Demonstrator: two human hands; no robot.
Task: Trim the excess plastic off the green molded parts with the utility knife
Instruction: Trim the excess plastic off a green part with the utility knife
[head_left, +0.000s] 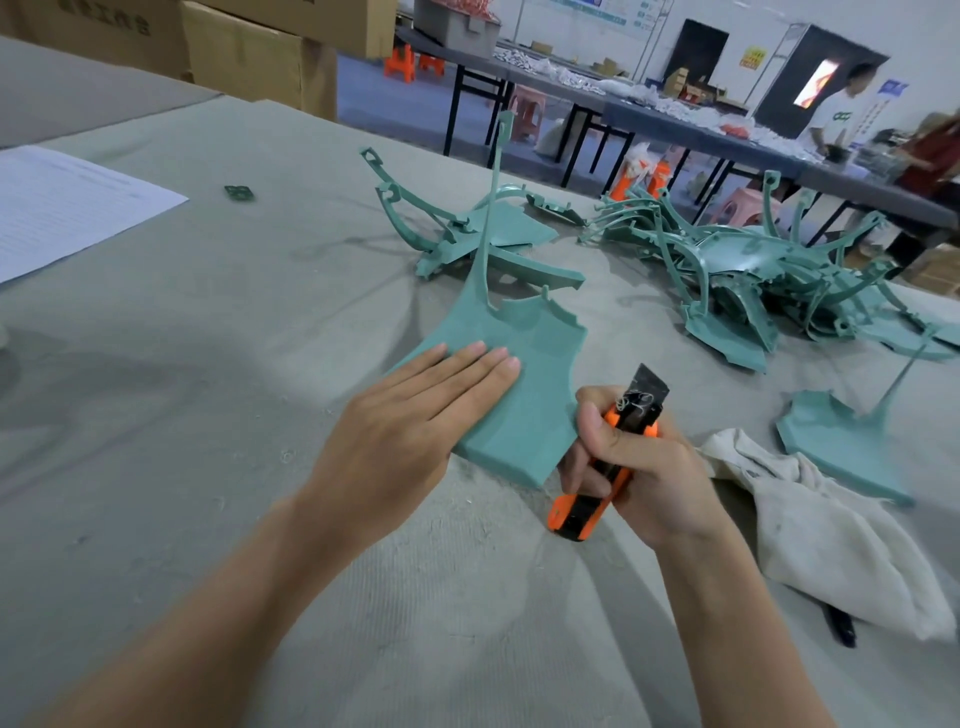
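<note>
Green molded part (524, 395) laid flat on the grey-covered worktop (234, 338) and pressed down by the left hand (410, 415), whose grip is spread wide with the fingers straight. The utility knife (636, 410) is held in the right hand (639, 467), the grip curled round its orange handle, with the blade raised just beside the part's right edge. Further green parts (753, 270) are heaped behind.

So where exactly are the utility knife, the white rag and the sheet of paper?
utility knife (638, 408), head view, on its black front end just below the blade.
white rag (831, 540), head view, on its crumpled middle.
sheet of paper (62, 208), head view, on its printed middle.
</note>
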